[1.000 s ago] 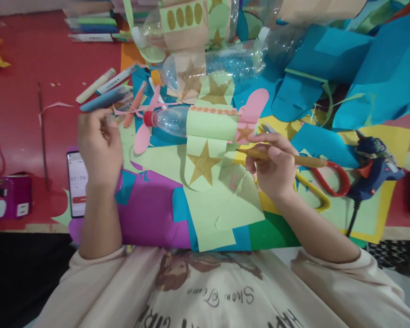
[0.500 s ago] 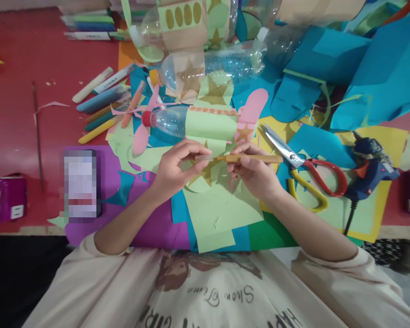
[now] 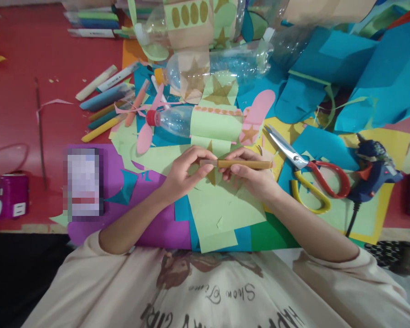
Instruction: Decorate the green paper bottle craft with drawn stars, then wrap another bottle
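Between my two hands lies a brown marker (image 3: 249, 164), held level above the pale green paper (image 3: 225, 205). My right hand (image 3: 254, 175) pinches its barrel. On its left end, my left hand (image 3: 191, 171) has its thumb and fingers closed around the translucent marker cap (image 3: 209, 162), which meets the barrel. Just beyond my hands is a plastic bottle plane (image 3: 177, 120) on its side, with a red cap, a green paper band, pink propeller blades and a pink tail. A brown star (image 3: 211, 177) on green paper shows partly behind the marker.
Open scissors (image 3: 297, 159) with red and yellow handles lie to the right, beside a blue glue gun (image 3: 374, 171). Several markers (image 3: 104, 98) lie at left, above a phone (image 3: 85, 182). More bottles (image 3: 225, 64) and blue paper (image 3: 331, 59) fill the back.
The marker's cap and barrel have come together; the tip that showed between them is covered now. My right hand has moved slightly left, and the whole view has shifted a little.
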Available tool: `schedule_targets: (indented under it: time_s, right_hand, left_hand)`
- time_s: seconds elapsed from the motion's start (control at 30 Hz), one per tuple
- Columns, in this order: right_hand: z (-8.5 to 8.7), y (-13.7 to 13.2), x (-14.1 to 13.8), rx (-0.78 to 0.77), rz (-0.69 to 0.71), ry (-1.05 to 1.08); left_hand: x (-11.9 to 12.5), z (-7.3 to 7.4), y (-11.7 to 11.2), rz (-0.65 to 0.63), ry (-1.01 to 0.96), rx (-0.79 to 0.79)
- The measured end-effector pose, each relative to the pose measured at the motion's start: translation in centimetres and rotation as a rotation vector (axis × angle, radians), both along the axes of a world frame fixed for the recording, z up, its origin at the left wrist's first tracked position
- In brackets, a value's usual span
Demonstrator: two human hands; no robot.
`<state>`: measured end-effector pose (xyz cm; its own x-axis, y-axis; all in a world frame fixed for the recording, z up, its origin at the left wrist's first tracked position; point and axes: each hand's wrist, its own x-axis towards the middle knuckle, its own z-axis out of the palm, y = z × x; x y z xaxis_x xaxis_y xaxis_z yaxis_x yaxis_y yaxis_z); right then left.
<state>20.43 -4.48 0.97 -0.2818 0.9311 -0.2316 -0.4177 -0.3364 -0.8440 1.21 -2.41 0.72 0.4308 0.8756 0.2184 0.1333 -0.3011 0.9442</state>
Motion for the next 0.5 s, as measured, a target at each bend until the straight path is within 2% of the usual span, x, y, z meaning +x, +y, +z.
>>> schedule_targets:
  time_s: [0.1, 0.2, 0.5]
  right_hand:
    - [-0.1, -0.3, -0.2, -0.035, 0.017, 0.034]
    - [-0.1, -0.6, -0.5, -0.066, 0.029, 0.054]
    - [0.0, -1.0, -1.3, -0.136, 0.005, 0.033]
  left_hand:
    - [0.1, 0.2, -0.6, -0.094, 0.019, -0.124]
    - [0.1, 0.3, -1.0, -0.166, 0.038, -0.148]
    - [0.3, -0.1, -1.4, -0.139, -0.063, -0.105]
